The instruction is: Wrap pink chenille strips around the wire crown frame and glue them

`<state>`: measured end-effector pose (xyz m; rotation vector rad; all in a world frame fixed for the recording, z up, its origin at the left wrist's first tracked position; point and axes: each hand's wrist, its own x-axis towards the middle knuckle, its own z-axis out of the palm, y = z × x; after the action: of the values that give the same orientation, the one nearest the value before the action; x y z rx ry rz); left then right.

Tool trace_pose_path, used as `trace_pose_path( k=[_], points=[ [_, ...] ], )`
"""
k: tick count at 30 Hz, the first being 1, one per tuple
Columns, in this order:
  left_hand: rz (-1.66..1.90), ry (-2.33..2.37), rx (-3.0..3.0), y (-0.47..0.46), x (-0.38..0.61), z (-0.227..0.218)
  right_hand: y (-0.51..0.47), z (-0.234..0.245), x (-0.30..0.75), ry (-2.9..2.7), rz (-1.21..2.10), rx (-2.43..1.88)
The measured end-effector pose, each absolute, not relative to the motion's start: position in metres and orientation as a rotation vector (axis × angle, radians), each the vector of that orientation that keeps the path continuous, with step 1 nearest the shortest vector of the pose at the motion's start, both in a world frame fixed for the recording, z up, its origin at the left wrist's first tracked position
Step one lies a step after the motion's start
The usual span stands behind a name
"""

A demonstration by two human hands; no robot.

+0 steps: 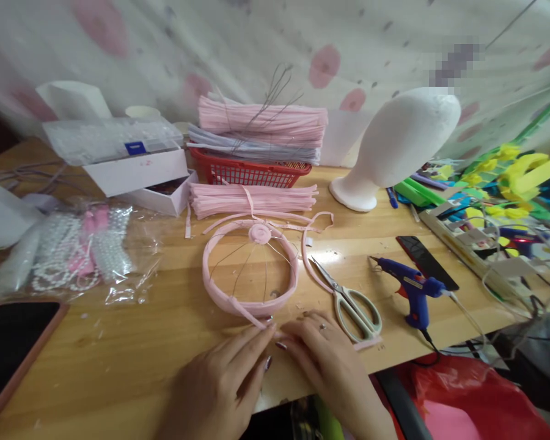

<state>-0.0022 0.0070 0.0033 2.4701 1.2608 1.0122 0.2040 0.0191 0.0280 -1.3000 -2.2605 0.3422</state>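
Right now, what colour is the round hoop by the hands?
The hoop is pale pink, clearest in the head view.

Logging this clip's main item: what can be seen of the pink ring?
The ring lies on the table, wrapped in soft-looking pink material. Thin wires run from it to a coiled pink disc, seen near its far side. From its near edge a pink strip leads to the left hand and right hand.

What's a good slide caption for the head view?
Left hand and right hand hold a pink strip extending from a wire-spoked pink ring.
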Motion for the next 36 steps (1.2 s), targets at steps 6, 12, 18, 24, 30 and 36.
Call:
trace_pose_path(
  k=[6,12,18,24,30,36],
  points=[
    [1.239,1.338,2.417,0.003,-0.018,0.016,0.035,0.041,0.213,-2.292,0.238,-1.324],
    [1.44,1.564,2.432,0.04,-0.032,0.068,0.044,0.043,0.218,-2.208,0.188,-1.449],
    [1.086,1.32,2.665,0.095,-0.008,0.09,0.049,0.044,0.221,-2.211,0.157,-1.513],
    [0.843,1.115,2.703,0.121,0.006,0.084,0.055,0.046,0.225,-2.225,0.157,-1.558],
    [0.766,1.084,2.672,0.125,-0.004,0.088,0.063,0.044,0.231,-2.241,0.277,-1.569],
    [0.726,1.01,2.608,0.126,-0.013,0.09,0.068,0.043,0.236,-2.276,0.445,-1.529]
  ],
)
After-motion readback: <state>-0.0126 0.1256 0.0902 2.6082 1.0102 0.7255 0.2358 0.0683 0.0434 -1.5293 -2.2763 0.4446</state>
